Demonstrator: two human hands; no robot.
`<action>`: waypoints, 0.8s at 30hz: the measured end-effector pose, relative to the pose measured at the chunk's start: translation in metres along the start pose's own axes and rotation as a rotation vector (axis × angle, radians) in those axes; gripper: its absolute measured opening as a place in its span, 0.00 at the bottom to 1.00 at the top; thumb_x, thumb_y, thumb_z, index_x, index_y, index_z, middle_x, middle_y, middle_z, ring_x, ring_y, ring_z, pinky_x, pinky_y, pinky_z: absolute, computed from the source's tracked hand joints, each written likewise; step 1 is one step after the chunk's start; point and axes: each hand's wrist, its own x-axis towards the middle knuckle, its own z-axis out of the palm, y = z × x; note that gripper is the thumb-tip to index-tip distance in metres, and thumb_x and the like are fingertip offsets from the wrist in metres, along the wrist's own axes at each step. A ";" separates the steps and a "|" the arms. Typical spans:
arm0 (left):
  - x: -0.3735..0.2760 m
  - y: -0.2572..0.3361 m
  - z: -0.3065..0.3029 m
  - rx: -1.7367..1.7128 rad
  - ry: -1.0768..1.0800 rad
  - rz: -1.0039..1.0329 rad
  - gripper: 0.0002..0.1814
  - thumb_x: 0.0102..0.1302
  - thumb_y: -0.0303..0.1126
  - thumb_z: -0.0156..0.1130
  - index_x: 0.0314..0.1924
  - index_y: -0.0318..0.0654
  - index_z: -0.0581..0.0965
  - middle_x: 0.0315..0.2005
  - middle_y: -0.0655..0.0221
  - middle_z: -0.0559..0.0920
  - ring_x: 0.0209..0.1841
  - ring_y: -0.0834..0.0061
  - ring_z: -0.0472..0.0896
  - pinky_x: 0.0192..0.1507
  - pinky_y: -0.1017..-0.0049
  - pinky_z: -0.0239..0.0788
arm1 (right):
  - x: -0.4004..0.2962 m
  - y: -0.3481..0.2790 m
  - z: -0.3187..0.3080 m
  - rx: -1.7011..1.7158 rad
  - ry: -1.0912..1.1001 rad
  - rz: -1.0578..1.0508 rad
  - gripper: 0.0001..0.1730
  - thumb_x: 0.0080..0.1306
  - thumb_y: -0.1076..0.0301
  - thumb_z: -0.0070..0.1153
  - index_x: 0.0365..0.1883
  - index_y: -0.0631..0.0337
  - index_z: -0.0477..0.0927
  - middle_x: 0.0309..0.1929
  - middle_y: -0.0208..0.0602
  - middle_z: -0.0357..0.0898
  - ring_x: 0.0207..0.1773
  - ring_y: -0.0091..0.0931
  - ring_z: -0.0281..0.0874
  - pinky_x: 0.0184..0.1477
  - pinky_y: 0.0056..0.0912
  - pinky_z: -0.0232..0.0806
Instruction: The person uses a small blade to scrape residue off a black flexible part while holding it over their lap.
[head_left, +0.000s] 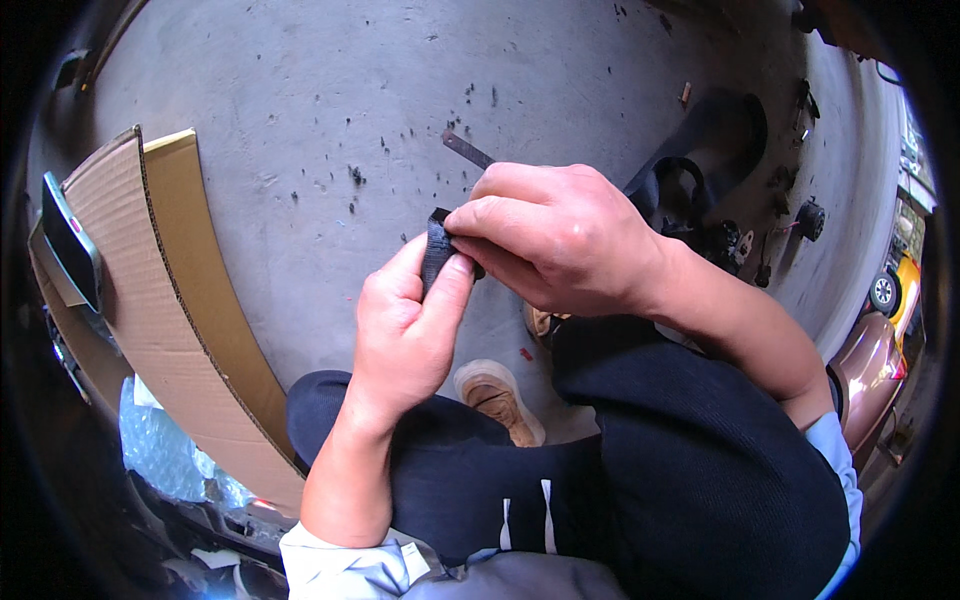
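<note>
My left hand (409, 322) grips a small black ribbed piece (436, 251), perhaps webbing or tape, between thumb and fingers at the middle of the view. Against its upper end my right hand (555, 240) presses its thumb and fingertips; whether it pinches the piece itself or something behind it is hard to tell. A narrow, dark metal strip with a hole near its tip, resembling a hacksaw blade (466, 148), sticks out beyond the right knuckles. Its other end is hidden by that hand.
Dark crumbs dot the concrete floor (300, 97). An open cardboard box (180, 300) stands at the left, with a phone (71, 240) on its edge and bubble wrap (161, 442) beside it. Black parts (810, 219) lie at the right, near parked cars (870, 367). Below are my shoes (499, 401).
</note>
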 end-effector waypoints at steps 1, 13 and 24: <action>0.000 0.000 0.000 0.068 0.000 0.014 0.07 0.79 0.29 0.60 0.46 0.32 0.82 0.26 0.80 0.79 0.30 0.89 0.72 0.32 0.79 0.66 | 0.001 0.000 0.000 -0.020 -0.026 -0.002 0.08 0.64 0.68 0.68 0.38 0.62 0.83 0.32 0.39 0.82 0.33 0.37 0.85 0.33 0.39 0.78; -0.004 -0.005 -0.004 0.043 -0.018 -0.093 0.09 0.79 0.31 0.60 0.41 0.33 0.81 0.27 0.81 0.78 0.31 0.90 0.69 0.33 0.80 0.62 | 0.004 0.012 -0.004 0.352 0.145 0.286 0.08 0.64 0.76 0.61 0.42 0.65 0.81 0.36 0.40 0.82 0.35 0.34 0.83 0.38 0.35 0.76; -0.008 0.000 -0.005 0.275 -0.079 -0.071 0.09 0.79 0.30 0.59 0.45 0.31 0.82 0.30 0.78 0.82 0.35 0.87 0.74 0.39 0.77 0.70 | 0.008 0.006 -0.003 -0.024 -0.204 -0.101 0.10 0.68 0.67 0.66 0.36 0.62 0.78 0.35 0.43 0.81 0.33 0.38 0.85 0.34 0.38 0.78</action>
